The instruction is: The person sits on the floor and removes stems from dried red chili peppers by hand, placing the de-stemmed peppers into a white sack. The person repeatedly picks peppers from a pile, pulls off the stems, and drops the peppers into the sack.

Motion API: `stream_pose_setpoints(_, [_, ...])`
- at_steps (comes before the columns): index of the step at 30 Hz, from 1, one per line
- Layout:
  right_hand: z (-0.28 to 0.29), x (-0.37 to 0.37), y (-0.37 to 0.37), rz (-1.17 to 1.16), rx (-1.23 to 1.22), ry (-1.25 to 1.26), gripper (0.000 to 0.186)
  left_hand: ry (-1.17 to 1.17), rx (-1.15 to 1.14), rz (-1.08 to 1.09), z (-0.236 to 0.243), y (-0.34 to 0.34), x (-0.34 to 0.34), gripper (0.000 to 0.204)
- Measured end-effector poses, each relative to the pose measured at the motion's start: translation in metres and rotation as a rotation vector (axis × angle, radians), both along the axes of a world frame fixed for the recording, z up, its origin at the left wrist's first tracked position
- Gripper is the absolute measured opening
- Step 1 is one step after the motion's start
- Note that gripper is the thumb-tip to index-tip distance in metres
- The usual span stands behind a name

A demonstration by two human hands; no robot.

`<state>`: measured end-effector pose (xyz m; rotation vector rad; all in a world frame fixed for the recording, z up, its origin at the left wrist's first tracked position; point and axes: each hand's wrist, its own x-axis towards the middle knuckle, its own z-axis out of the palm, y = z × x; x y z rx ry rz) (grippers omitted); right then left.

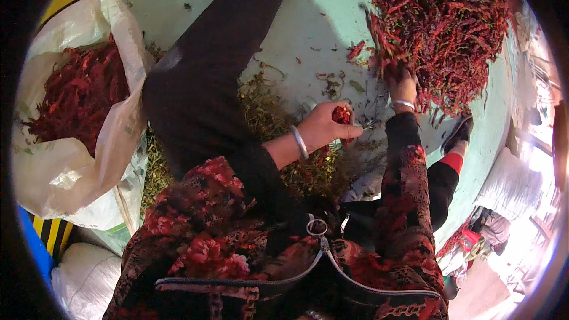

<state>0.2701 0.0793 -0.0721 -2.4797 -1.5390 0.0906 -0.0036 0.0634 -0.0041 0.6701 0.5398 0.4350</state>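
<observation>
My left hand [320, 125], with a silver bangle on its wrist, is closed around a small bunch of dried red chillies [342, 115]. It is above the floor in front of my body. My right hand [403, 88] reaches to the near left edge of a large heap of dried red chillies [447, 35]. Its fingers are blurred and partly lost among the chillies, so their grip does not show. Greenish-brown stems and scraps [317, 172] lie beneath my left hand and between my legs.
To the left, beside my bent leg [207, 65], stands an open white sack [127, 104] partly filled with red chillies [83, 92]. Loose chillies and bits are scattered on the pale green floor [314, 26]. My shoe [457, 134] rests near the heap. White sacks [511, 184] lie at far right.
</observation>
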Motion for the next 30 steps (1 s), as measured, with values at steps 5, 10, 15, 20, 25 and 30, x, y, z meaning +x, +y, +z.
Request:
stream_pose_setpoints(5, [0.009,-0.050,0.052,0.223,0.172,0.032,0.035,0.287,0.194,0.068,0.002,0.003,-0.001,0.015])
stream_pose_setpoints(10, [0.053,-0.052,0.037,0.280,0.318,0.509,0.021,0.206,0.118,0.180,-0.016,-0.002,0.001,0.014])
stream_pose_setpoints(15, [0.088,-0.081,-0.012,-0.020,0.401,1.082,0.012,0.082,-0.042,0.235,-0.008,-0.002,0.003,0.013])
stream_pose_setpoints(20, [0.088,-0.122,-0.056,0.093,0.580,1.025,0.012,-0.178,-0.326,0.156,-0.008,-0.002,-0.001,0.014])
stream_pose_setpoints(25, [0.098,-0.158,-0.085,0.442,0.373,0.515,0.022,-0.099,-0.325,0.210,-0.014,-0.001,0.001,0.014])
stream_pose_setpoints(30, [0.097,-0.136,-0.086,0.054,0.345,1.029,0.013,0.160,0.415,0.117,-0.016,-0.010,0.006,0.013])
